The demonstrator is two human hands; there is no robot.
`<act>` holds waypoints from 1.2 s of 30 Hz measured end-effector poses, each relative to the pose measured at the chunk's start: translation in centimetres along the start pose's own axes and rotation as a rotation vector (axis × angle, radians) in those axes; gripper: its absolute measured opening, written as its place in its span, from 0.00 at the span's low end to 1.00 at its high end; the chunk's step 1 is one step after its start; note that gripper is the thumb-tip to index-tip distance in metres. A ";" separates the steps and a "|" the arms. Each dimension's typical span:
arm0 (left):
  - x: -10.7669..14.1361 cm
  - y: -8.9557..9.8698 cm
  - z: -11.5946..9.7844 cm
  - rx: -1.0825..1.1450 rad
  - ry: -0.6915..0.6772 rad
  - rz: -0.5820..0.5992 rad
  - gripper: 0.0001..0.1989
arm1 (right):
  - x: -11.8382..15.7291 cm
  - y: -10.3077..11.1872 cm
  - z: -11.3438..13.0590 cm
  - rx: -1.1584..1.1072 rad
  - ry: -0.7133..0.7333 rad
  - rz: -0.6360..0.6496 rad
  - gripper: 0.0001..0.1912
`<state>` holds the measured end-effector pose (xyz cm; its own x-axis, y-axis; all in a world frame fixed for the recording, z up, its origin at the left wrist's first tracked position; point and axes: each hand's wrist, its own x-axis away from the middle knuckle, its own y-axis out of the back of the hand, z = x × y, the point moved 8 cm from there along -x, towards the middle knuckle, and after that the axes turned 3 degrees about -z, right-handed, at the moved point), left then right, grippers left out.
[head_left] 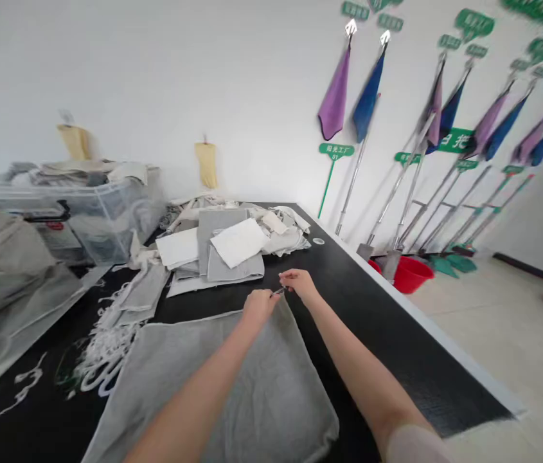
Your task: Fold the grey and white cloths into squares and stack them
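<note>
A large grey cloth (271,373) with a pale edge lies spread out in front of me, its far right corner lifted between my hands. My left hand (258,307) is closed at that corner, fingers curled and mostly turned away from view. Close beside it, my right hand (299,283) pinches with thumb and fingertips. Between the two hands shows a small, dark, shiny thing (278,291), too small to name. Which hand bears it is hard to make out. My left forearm crosses over the cloth.
Folded grey and white cloths (237,241) are piled at the back of the black table (372,328). White cord scraps (107,347) lie at left, near a clear bin (112,215) of cloth. A tape roll (318,241) sits by the right edge. Red buckets (410,275) and mops stand beyond.
</note>
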<state>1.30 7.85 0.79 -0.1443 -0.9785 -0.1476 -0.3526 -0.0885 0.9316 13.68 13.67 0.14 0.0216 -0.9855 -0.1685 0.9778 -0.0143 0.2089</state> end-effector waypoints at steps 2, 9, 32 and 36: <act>0.0 0.1 0.0 0.009 -0.003 -0.001 0.19 | -0.1 0.0 0.0 0.003 0.001 -0.002 0.09; 0.1 0.4 0.5 0.011 0.018 -0.004 0.21 | -0.5 0.5 -0.2 0.061 0.000 -0.015 0.11; 1.3 0.0 8.6 0.240 0.302 -0.168 0.19 | 5.9 0.1 1.4 0.482 0.149 0.463 0.26; 1.7 -0.7 9.4 0.306 0.295 -0.210 0.18 | 14.8 1.0 3.1 0.506 0.246 0.815 0.24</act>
<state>-7.39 7.97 -3.20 0.2126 -0.9604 -0.1800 -0.6090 -0.2743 0.7442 14.29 -1.46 0.84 0.7466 -0.6647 0.0264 0.4418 0.5252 0.7273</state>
